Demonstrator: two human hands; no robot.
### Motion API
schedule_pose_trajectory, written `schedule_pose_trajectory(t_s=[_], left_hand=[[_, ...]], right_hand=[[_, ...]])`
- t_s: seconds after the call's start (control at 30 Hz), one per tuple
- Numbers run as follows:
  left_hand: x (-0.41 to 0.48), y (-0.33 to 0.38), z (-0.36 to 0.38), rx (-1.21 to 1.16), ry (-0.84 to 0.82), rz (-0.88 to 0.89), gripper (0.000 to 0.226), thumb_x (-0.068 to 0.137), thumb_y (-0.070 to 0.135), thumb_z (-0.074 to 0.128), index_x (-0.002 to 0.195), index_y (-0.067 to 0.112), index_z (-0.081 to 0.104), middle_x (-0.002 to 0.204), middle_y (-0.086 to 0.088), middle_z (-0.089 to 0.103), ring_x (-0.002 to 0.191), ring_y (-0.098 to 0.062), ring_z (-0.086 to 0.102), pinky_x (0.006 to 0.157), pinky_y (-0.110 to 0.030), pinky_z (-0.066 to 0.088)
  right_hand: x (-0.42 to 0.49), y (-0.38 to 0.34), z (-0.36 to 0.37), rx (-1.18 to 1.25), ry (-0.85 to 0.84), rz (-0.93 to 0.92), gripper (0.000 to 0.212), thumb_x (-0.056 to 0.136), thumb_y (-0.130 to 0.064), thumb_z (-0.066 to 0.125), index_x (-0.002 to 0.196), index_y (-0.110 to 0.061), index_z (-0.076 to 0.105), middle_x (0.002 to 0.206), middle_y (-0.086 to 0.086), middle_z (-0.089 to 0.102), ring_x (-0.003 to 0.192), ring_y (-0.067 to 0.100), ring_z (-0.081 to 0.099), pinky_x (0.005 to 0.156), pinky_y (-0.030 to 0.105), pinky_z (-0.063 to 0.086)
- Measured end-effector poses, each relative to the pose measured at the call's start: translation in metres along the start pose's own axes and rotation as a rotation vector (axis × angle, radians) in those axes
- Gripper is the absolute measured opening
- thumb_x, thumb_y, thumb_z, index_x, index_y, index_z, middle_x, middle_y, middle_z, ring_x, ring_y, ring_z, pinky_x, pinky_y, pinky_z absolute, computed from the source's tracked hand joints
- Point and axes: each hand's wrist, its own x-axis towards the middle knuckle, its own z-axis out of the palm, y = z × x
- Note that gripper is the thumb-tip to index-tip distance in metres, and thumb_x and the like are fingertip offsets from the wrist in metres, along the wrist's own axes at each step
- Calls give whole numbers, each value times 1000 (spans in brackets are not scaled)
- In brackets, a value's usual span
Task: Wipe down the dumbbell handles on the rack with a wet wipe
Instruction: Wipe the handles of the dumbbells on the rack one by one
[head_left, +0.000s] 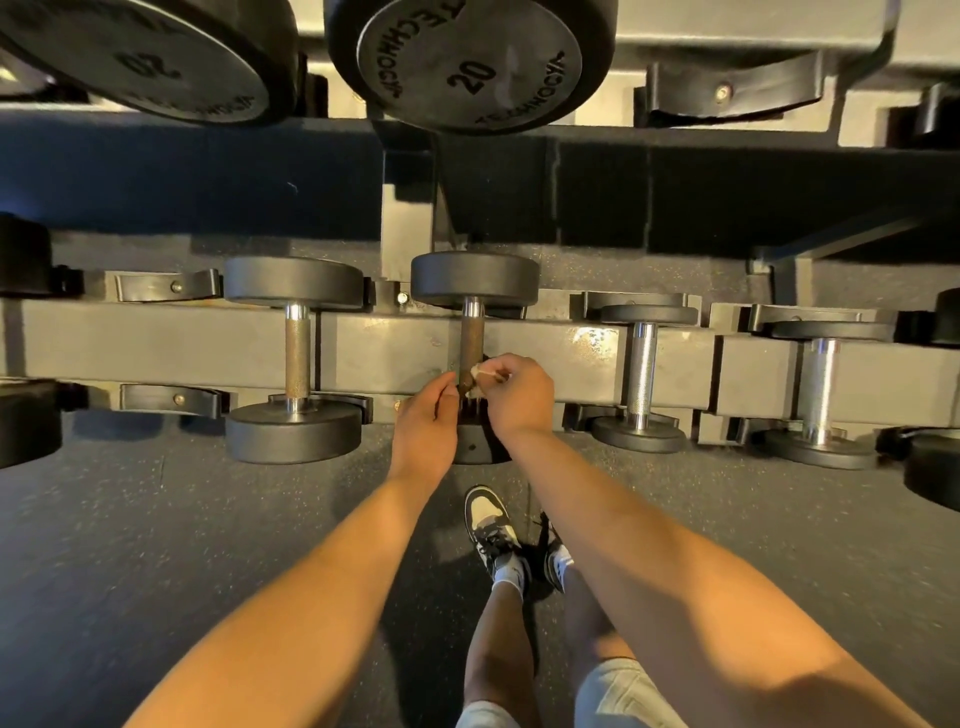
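Wet wipe (480, 370) seems pinched in right hand (519, 395), half-hidden.

The wipe (480, 371) sits on the near end of a dumbbell's handle (471, 338), pinched by the right hand (519, 397). The left hand (423, 421) holds the handle just left of it. The handle crosses the rack rail (156, 343). Left of the grip lies a second dumbbell (297, 358), and to the right lie two more (641, 374). An upper shelf (727, 31) is beyond the grip, and the shoes (488, 525) are behind it.

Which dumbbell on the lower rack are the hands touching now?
The dark-handled dumbbell in the middle: left hand and right hand, pinching the wipe, meet at its near end.
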Motion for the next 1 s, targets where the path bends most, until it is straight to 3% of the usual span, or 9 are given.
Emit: schedule_pose_trajectory(t_s=[0.13,0.23,0.3,0.37,0.47,0.57,0.7,0.83,1.0], left_hand=[[0,2,6,5,28,5,38,109,35,37,143,33,54,132,4,57,126,-15,47,103,-26,34],[0,4,8,-11,43,11,35,106,43,39,137,42,55,130,8,62,122,-15,53,107,-35,43],[-1,3,5,-4,27,8,31,104,46,40,130,48,55,125,11,63,121,-17,54,106,-44,46],[-3,6,2,-31,7,15,27,106,41,42,128,45,58,124,11,64,120,-15,56,105,-41,48],[-5,14,-3,-63,-9,46,25,106,33,48,128,37,61,121,12,64,112,-7,59,90,-18,47],[1,20,-10,-15,-29,87,22,103,24,57,122,30,65,115,12,67,109,-7,61,79,-9,40],[20,22,-20,86,95,73,21,101,21,59,120,20,70,115,6,67,105,-11,59,80,-9,41],[32,24,-8,240,0,-20,28,99,21,62,126,17,68,125,-3,69,116,-21,63,95,-30,47],[27,25,-5,181,1,-76,22,94,19,71,115,16,69,116,-1,71,107,-18,65,86,-24,46]], right_hand=[[-2,5,7,-59,-45,48,13,89,-5,69,84,-18,71,91,-2,72,86,13,66,82,26,55],[-9,4,3,-23,-52,44,11,89,-6,70,87,-16,76,89,-4,73,81,7,63,70,7,47],[-15,2,0,84,-56,37,8,90,-9,71,93,-13,77,90,-3,72,81,7,62,65,2,43],[-21,-2,1,179,-85,27,10,92,-11,69,98,-13,76,92,-3,72,85,8,63,70,4,45],[-24,-2,0,260,-124,27,16,95,-7,62,100,-16,74,97,-1,73,92,14,66,82,20,52],[-22,3,-4,245,-151,-3,24,98,-5,55,99,-22,73,100,-3,73,97,14,66,84,19,50],[-19,15,0,217,-57,29,25,100,-7,52,116,-14,70,112,-1,70,103,11,62,95,21,48],[-17,25,10,185,21,60,26,99,-3,52,116,-9,70,112,4,71,102,14,63,97,24,49],[-20,22,12,177,30,56,24,98,-3,54,114,-9,71,111,3,71,101,15,64,93,22,48]])
